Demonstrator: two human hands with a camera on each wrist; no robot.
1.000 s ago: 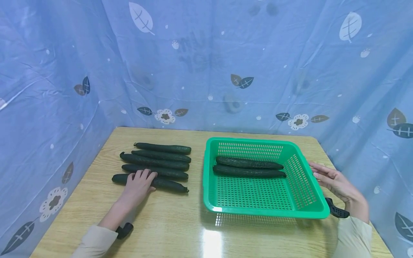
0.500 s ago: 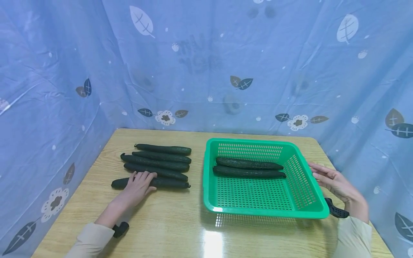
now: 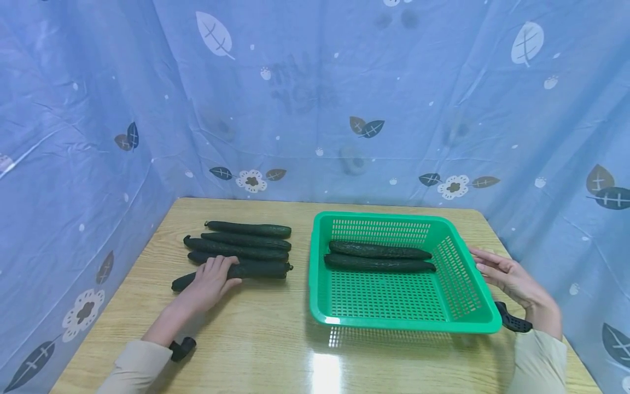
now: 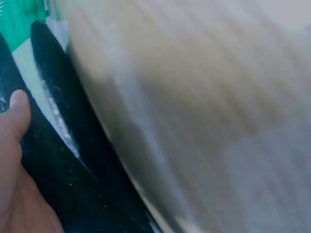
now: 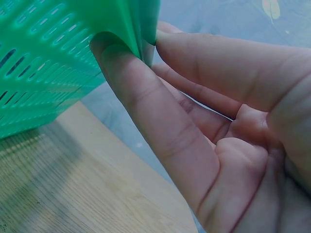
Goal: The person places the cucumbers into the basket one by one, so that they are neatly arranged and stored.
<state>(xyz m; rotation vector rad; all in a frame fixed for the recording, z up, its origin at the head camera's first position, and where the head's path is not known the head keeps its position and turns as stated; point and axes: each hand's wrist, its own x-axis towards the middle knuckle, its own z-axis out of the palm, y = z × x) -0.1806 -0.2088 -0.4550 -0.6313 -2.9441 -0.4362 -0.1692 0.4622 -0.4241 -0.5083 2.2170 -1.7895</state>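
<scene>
My left hand (image 3: pixel 209 282) grips the nearest of several dark green cucumbers on the left of the table. This cucumber (image 3: pixel 266 270) lies aslant, its right end overlapping the cucumber behind it in the head view. In the left wrist view my thumb (image 4: pixel 19 109) rests along a dark cucumber, with a second cucumber (image 4: pixel 68 107) beside it. On the right, my right hand (image 3: pixel 514 282) pinches the right rim of a green plastic basket (image 3: pixel 403 326) between thumb and fingers. Two cucumbers (image 3: pixel 379 262) lie side by side in the basket, towards its back wall.
Behind the held one, more cucumbers (image 3: pixel 248 229) lie in a rough row across the wooden table (image 3: pixel 256 350). A blue patterned curtain (image 3: pixel 315 98) encloses the back and both sides.
The gripped cucumber's right end has swung away from me, towards the cucumber behind it, and my left hand has shifted slightly. My right hand and the basket stay in place.
</scene>
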